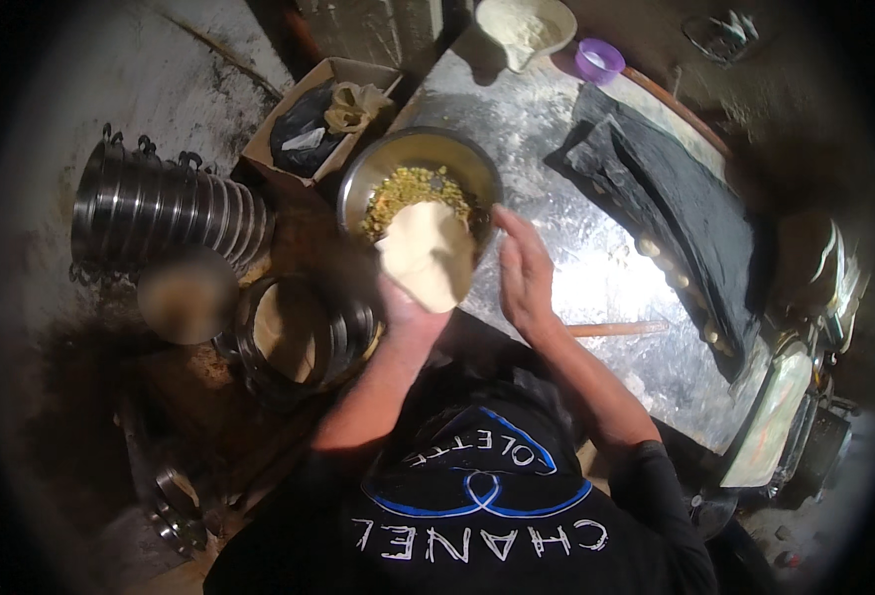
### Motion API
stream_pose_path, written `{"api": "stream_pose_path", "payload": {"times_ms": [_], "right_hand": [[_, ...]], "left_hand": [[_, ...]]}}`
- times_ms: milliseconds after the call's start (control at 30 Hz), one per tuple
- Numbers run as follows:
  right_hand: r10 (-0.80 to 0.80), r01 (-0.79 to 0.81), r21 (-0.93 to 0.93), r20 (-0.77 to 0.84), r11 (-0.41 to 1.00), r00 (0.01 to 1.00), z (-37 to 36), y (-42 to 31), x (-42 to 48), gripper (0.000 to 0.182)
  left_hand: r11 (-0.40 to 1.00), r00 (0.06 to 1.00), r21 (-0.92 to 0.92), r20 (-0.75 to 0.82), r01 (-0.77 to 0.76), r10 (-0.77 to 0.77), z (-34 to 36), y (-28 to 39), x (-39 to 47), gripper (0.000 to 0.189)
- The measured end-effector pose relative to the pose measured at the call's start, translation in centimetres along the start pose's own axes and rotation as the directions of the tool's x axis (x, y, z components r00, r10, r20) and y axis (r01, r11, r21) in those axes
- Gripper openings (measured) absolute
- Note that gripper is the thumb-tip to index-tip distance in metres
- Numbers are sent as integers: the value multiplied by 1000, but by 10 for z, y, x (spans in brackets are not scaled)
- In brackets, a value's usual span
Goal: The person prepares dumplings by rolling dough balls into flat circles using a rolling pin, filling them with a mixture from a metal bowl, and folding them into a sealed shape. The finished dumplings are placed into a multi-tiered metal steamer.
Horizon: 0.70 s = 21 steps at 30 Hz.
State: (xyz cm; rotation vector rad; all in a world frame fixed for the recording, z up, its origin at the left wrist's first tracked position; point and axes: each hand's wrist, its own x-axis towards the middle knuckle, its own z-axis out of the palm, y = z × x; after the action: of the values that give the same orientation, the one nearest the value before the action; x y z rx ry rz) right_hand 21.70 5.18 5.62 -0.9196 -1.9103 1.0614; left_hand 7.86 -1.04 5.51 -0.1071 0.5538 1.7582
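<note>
A flat sheet of pale dough (426,253) lies across my left hand (413,306), over the near side of a metal bowl (356,175). Inside the bowl is a chunky yellow-green filling (415,190). My right hand (524,271) is beside the bowl's right rim, its fingers loosely bent; whether the fingertips touch the rim or hold anything is hard to tell. A thin wooden rolling pin (620,329) lies on the floured work table (512,134), partly behind my right forearm. Small dough balls (647,247) show along the edge of a dark cloth (698,208) at the right.
A bowl of flour (556,22) and a small purple bowl (600,61) stand at the table's far end. An open cardboard box (259,152) with bags sits left of the metal bowl. Stacked metal pans (162,208) and a round pot (289,327) are at the left.
</note>
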Motion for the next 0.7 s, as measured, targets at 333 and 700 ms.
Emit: {"api": "stream_pose_path", "payload": {"times_ms": [333, 700], "right_hand": [[-7, 206, -366, 476, 908, 879, 120, 87, 11, 20], [381, -386, -17, -124, 922, 916, 83, 113, 71, 31]], "left_hand": [[973, 948, -114, 229, -200, 222, -25, 166, -46, 76], [958, 947, -124, -228, -260, 227, -93, 105, 10, 8]]}}
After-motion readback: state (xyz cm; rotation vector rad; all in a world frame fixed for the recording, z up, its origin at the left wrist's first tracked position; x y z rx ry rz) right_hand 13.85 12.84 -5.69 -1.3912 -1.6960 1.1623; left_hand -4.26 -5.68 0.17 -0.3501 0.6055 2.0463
